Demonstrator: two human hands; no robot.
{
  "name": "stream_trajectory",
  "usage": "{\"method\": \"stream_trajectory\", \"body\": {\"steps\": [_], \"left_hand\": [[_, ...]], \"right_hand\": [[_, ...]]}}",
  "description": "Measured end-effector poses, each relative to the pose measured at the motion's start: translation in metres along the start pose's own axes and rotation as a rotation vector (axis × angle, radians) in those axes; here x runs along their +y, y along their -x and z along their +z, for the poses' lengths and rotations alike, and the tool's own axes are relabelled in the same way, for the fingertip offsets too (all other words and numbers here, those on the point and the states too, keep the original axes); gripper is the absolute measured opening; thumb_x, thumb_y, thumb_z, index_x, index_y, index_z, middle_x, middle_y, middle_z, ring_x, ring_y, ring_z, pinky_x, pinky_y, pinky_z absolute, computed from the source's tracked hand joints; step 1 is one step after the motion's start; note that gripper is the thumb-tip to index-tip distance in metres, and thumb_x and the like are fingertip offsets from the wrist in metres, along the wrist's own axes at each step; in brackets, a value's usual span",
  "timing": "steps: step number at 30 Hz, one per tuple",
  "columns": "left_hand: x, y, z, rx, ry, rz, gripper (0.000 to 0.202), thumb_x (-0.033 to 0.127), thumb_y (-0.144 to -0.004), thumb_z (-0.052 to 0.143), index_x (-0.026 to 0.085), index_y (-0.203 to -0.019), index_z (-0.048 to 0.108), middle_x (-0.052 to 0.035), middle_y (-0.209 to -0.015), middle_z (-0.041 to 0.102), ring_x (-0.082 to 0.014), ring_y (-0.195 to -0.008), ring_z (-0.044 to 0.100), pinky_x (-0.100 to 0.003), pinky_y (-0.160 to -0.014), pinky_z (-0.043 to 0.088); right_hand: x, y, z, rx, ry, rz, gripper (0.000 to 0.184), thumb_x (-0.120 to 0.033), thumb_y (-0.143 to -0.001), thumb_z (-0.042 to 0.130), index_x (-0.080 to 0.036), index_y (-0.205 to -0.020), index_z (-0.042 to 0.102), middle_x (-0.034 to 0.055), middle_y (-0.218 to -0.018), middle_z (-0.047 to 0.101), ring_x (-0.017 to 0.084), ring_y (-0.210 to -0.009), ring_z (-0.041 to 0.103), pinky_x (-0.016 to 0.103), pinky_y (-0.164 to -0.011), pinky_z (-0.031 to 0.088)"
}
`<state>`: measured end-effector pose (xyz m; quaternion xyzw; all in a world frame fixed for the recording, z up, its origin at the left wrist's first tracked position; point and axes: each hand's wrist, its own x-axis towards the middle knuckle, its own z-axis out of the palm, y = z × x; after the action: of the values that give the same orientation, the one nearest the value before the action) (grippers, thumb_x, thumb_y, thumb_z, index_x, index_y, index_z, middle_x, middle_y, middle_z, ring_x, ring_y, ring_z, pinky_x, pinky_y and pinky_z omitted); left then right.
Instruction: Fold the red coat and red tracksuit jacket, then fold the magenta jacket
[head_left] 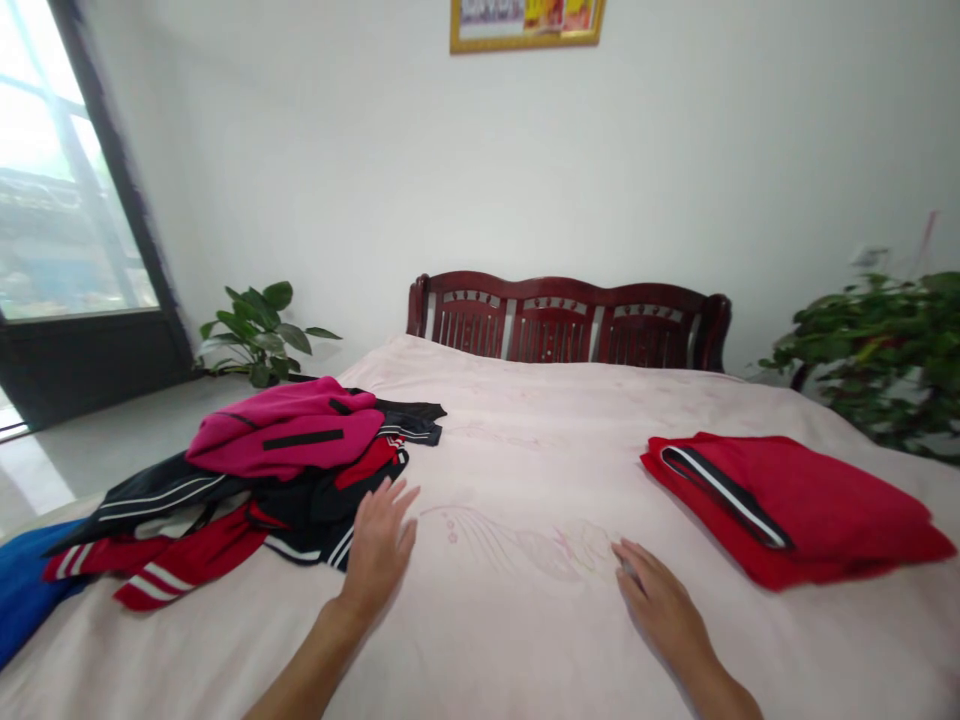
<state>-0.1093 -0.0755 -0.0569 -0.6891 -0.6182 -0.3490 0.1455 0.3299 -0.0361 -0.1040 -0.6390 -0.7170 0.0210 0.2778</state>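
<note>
My left hand point(380, 550) is open, fingers spread, at the right edge of a heap of clothes. Dark cloth with white stripes lies beside it; whether the fingers touch it I cannot tell. On top of the heap is a magenta garment point(289, 432) with a black strip. Under it are black garments and a red sleeve point(176, 575) with white bands. A blue garment point(34, 575) sticks out at the far left. My right hand point(664, 605) is low over the bed, fingers stretched out, with a dark gap by the thumb. To its right lies a folded red garment point(840, 500) with black-and-white trim.
A pale pink sheet point(517, 620) with a faint flower pattern covers the bed. Behind it stands a dark red wooden backrest point(551, 320). Leafy plants flank it, one at left point(259, 325) and one at right point(892, 350). A glass door point(75, 200) is at far left.
</note>
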Motion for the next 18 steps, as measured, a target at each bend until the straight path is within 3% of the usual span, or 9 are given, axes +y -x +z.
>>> {"method": "stream_trajectory", "body": {"steps": [5, 8, 10, 13, 16, 18], "left_hand": [[-0.042, -0.041, -0.061, 0.335, -0.24, -0.315, 0.048, 0.03, -0.092, 0.047, 0.016, -0.138, 0.049, -0.0176, -0.147, 0.044, -0.0335, -0.144, 0.028, -0.053, -0.115, 0.024], [-0.073, -0.061, -0.099, 0.439, -0.351, -0.423, 0.055, 0.034, -0.092, 0.05, 0.012, -0.141, 0.044, -0.0221, -0.149, 0.038, -0.0381, -0.144, 0.023, -0.057, -0.115, 0.019], [-0.095, -0.074, -0.12, 0.416, -0.36, -0.537, 0.063, 0.037, -0.089, 0.054, 0.011, -0.145, 0.039, -0.0238, -0.153, 0.031, -0.0414, -0.144, 0.02, -0.06, -0.114, 0.019], [-0.131, -0.091, -0.141, 0.225, -0.217, -0.812, 0.079, 0.045, -0.084, 0.06, 0.009, -0.147, 0.03, -0.0281, -0.155, 0.023, -0.0468, -0.139, 0.029, -0.063, -0.106, 0.03], [-0.16, -0.102, -0.151, 0.097, -0.089, -0.945, 0.083, 0.052, -0.076, 0.067, 0.002, -0.136, 0.04, -0.0283, -0.134, 0.05, -0.0458, -0.118, 0.053, -0.062, -0.091, 0.044], [-0.17, -0.105, -0.154, 0.096, -0.057, -0.962, 0.075, 0.051, -0.068, 0.074, 0.001, -0.119, 0.053, -0.0203, -0.107, 0.065, -0.0422, -0.104, 0.06, -0.06, -0.085, 0.047]], "right_hand": [[0.007, -0.002, 0.004, 0.016, -0.021, -0.01, 0.051, -0.041, -0.088, 0.037, -0.015, -0.121, 0.066, 0.0114, -0.134, 0.061, 0.026, -0.127, 0.054, 0.046, -0.112, 0.039], [0.011, -0.003, 0.009, 0.028, -0.033, -0.008, 0.052, -0.043, -0.088, 0.037, -0.016, -0.121, 0.066, 0.0114, -0.133, 0.061, 0.026, -0.127, 0.054, 0.047, -0.112, 0.038], [0.012, -0.003, 0.01, 0.028, -0.031, -0.002, 0.053, -0.044, -0.087, 0.037, -0.016, -0.121, 0.066, 0.0111, -0.133, 0.061, 0.026, -0.127, 0.054, 0.047, -0.113, 0.037], [0.011, -0.003, 0.009, 0.023, -0.026, -0.007, 0.053, -0.044, -0.087, 0.036, -0.016, -0.121, 0.067, 0.0111, -0.133, 0.061, 0.026, -0.127, 0.054, 0.046, -0.113, 0.038], [0.01, -0.003, 0.008, 0.025, -0.009, -0.029, 0.053, -0.043, -0.087, 0.036, -0.015, -0.121, 0.067, 0.0118, -0.133, 0.061, 0.026, -0.126, 0.054, 0.046, -0.112, 0.038], [0.009, -0.003, 0.008, 0.025, 0.016, -0.034, 0.052, -0.042, -0.087, 0.036, -0.016, -0.121, 0.066, 0.0116, -0.133, 0.062, 0.026, -0.125, 0.055, 0.046, -0.111, 0.039]]}}
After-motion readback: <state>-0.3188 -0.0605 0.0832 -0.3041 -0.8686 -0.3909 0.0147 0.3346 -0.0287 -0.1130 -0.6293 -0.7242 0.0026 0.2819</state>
